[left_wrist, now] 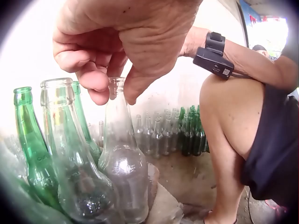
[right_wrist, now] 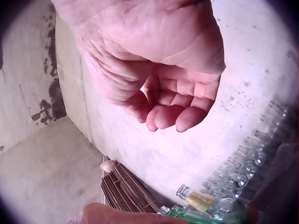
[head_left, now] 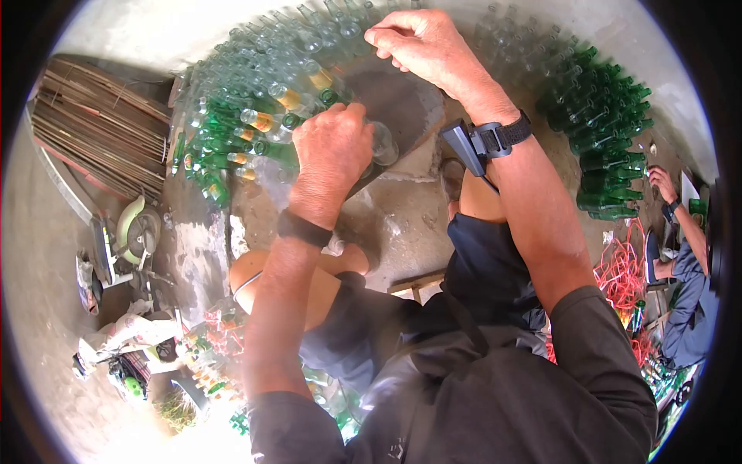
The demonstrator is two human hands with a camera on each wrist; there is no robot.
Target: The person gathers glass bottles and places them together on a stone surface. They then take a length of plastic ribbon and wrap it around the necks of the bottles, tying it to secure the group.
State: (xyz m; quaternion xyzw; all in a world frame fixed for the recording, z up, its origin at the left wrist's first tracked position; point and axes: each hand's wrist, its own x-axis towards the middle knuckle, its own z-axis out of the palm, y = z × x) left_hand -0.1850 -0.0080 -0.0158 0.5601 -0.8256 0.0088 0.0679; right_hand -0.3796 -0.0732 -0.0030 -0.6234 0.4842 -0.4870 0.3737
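My left hand (head_left: 334, 147) pinches a clear glass bottle (left_wrist: 124, 170) at its mouth, between thumb and fingers. The bottle stands upright beside another clear bottle (left_wrist: 77, 172) and a green bottle (left_wrist: 35, 163). Higher up in the head view, my right hand (head_left: 429, 54) is raised over the dark slab by the clear bottles. Its fingers (right_wrist: 191, 119) are loosely curled towards the thumb, and nothing shows between them. Beneath it in the right wrist view lies the neck of a bottle with a yellow label (right_wrist: 200, 199).
Rows of clear bottles (head_left: 267, 42) line the wall, with many green bottles (head_left: 607, 116) on the right. Bundled wooden strips (head_left: 100, 124) lie at left, near a fan-like wheel (head_left: 139, 230). Red strapping (head_left: 621, 271) lies tangled at right, near another person's arm (head_left: 692, 224).
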